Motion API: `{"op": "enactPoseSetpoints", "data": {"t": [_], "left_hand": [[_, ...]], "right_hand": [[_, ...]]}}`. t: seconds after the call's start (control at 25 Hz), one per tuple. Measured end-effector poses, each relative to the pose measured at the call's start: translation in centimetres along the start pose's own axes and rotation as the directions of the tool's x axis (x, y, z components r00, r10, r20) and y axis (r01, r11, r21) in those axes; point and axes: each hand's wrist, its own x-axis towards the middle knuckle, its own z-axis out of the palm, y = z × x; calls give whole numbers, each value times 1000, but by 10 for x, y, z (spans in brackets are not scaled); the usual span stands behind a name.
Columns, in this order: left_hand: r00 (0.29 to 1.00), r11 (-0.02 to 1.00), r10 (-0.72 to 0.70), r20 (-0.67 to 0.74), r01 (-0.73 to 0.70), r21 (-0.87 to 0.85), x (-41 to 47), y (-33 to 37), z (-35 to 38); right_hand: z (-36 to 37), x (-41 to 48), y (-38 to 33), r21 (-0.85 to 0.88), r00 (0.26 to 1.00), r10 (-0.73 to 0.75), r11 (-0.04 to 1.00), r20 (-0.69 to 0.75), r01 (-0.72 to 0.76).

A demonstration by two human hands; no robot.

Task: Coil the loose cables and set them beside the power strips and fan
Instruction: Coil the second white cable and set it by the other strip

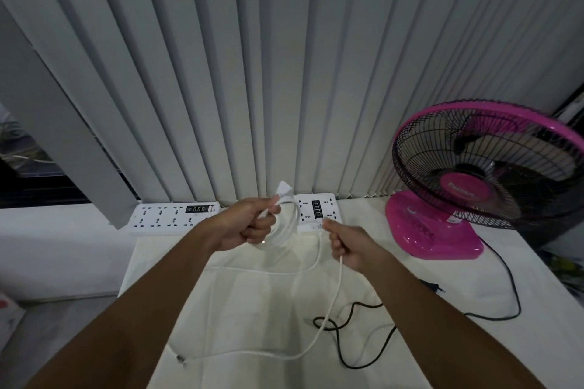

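My left hand (245,224) is closed around a few loops of a white cable (328,319), with the cable's white plug end sticking up above the fist. My right hand (344,246) pinches the same cable a little to the right. From there its loose length hangs down and trails across the table to a small connector near the front left edge. A black cable (347,347) lies uncoiled on the table below my right arm. Two white power strips (170,218) (316,208) lie at the back by the blinds. The pink fan (474,174) stands at the right.
The table is covered by a white cloth (252,309). Grey vertical blinds (252,73) hang right behind the strips. The fan's black cord (505,287) loops over the right side of the table, with a black plug (433,286) by my right forearm. A lower ledge lies to the left.
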Motion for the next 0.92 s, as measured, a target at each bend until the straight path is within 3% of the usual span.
{"op": "enactPoseSetpoints", "data": {"t": [0.12,0.2,0.28,0.36,0.44,0.48,0.6,0.8,0.92], "left_hand": [[966,969,96,-242,-35,244,9,-14,17],[904,950,190,-383,-71,303,18,-21,28],[858,970,219,-464,-142,196,23,-24,34],[853,971,166,-496,-230,-71,26,-21,33],[874,887,134,-467,-315,-336,26,-18,28],[874,862,127,-469,-331,-383,26,-18,25],[861,898,87,-501,-285,-334,26,-22,28],[868,980,83,-489,-160,-117,28,-31,48],[873,927,115,-474,-265,-264,30,-25,51]], "right_hand": [[38,-24,-34,22,983,-145,989,109,144],[62,-43,-34,-111,934,-292,942,204,318],[78,-59,-11,-257,844,-456,812,282,524],[82,-67,21,-325,778,-573,707,258,628],[76,-73,54,-333,786,-578,713,220,617],[72,-76,67,-339,809,-547,735,214,587],[69,-76,83,-371,863,-463,780,202,505],[78,-60,66,-332,888,-442,824,129,459],[66,-53,95,-448,882,-446,764,152,463]]}}
